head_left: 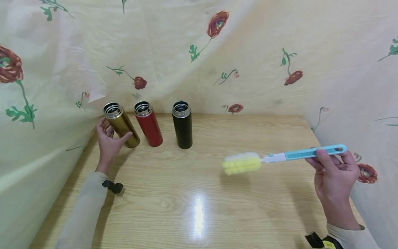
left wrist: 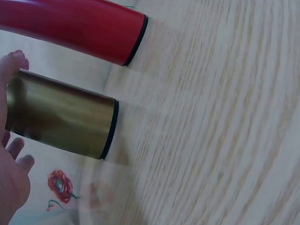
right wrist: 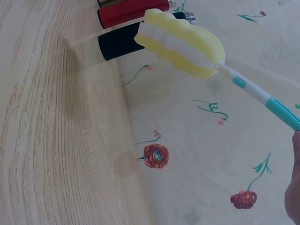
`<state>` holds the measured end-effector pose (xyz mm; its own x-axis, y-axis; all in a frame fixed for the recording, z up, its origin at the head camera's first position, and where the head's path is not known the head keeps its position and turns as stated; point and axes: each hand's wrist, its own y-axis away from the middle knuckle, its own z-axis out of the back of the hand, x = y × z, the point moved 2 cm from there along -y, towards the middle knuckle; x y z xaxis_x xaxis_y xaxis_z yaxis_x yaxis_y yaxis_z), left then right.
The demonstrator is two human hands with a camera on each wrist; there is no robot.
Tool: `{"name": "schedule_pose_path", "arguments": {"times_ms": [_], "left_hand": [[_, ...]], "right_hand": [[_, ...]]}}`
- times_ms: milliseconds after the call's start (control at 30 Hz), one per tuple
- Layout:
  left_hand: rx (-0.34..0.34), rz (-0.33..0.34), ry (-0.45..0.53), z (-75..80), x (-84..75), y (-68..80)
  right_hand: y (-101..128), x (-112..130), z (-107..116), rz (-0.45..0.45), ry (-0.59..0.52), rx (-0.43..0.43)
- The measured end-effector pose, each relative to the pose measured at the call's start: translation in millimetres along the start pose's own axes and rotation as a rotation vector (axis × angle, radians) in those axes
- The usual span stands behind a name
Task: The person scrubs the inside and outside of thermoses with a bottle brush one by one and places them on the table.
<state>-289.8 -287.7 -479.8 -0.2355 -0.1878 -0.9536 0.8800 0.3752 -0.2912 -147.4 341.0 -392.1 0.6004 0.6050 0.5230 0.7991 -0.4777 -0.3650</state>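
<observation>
At the right of the head view, one bottle brush (head_left: 275, 158) with a yellow-and-white sponge head (head_left: 242, 163) and light-blue handle (head_left: 300, 154) is above the table (head_left: 155, 193), its handle pinched in the right hand (head_left: 337, 173). Three lidless flasks stand upper left, one gold (head_left: 122, 121), one red (head_left: 150, 127), one black (head_left: 182, 128); their dark insides hide any contents. The left hand (head_left: 109, 143) has thumb and fingers spread about the gold one.

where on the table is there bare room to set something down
Widest: the front middle of the table, between left sleeve and right hand. Another: right of the black bottle, beyond the raised brush, up to the cloth. Crowded: back left, with gold bottle, red bottle and left hand.
</observation>
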Motion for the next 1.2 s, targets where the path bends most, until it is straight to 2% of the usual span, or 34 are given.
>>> {"name": "schedule_pose_path", "arguments": {"times_ms": [200,300,367,467,533,600,667,733,800,1000,1100,1200], "left_hand": [[0.011,-0.054,-0.09,5.4,-4.2,7.0],[-0.044,-0.12,-0.105,7.7,-9.7,16.8],[-0.103,-0.192,-0.105,7.2,-17.5,26.7],[-0.173,-0.349,-0.084,0.8,-42.9,46.2],[-0.164,-0.458,-0.077,-5.5,-61.0,57.8],[-0.123,-0.547,-0.064,-12.0,-75.0,66.4],[-0.052,-0.575,-0.058,-17.3,-78.6,69.8],[0.018,-0.55,-0.065,-22.5,-77.2,70.5],[0.083,-0.493,-0.083,-27.6,-72.2,69.4],[0.253,-0.245,-0.188,-37.1,-37.4,56.4],[0.294,-0.177,-0.221,-40.9,-29.2,49.3],[0.302,-0.139,-0.228,-44.4,-25.4,41.5]], "right_hand": [[-0.5,-0.6,1.0,0.006,-0.015,0.004],[-0.6,-1.0,1.5,0.006,-0.015,0.007],[-0.8,-1.0,1.2,0.009,-0.013,0.001],[-0.8,-0.7,0.0,0.012,-0.019,-0.01],[-0.6,-0.8,-0.5,0.009,-0.026,-0.018],[-0.3,-1.2,-0.8,0.005,-0.032,-0.016],[-0.4,-1.9,-0.6,0.003,-0.04,-0.013],[-0.6,-2.6,-0.4,0.006,-0.042,-0.01],[-0.8,-3.2,-0.1,0.008,-0.049,-0.013],[0.6,-5.4,1.1,0.006,-0.052,-0.038],[0.4,-6.7,0.8,0.01,-0.05,-0.033],[-0.4,-8.3,0.4,0.012,-0.055,-0.023]]}}
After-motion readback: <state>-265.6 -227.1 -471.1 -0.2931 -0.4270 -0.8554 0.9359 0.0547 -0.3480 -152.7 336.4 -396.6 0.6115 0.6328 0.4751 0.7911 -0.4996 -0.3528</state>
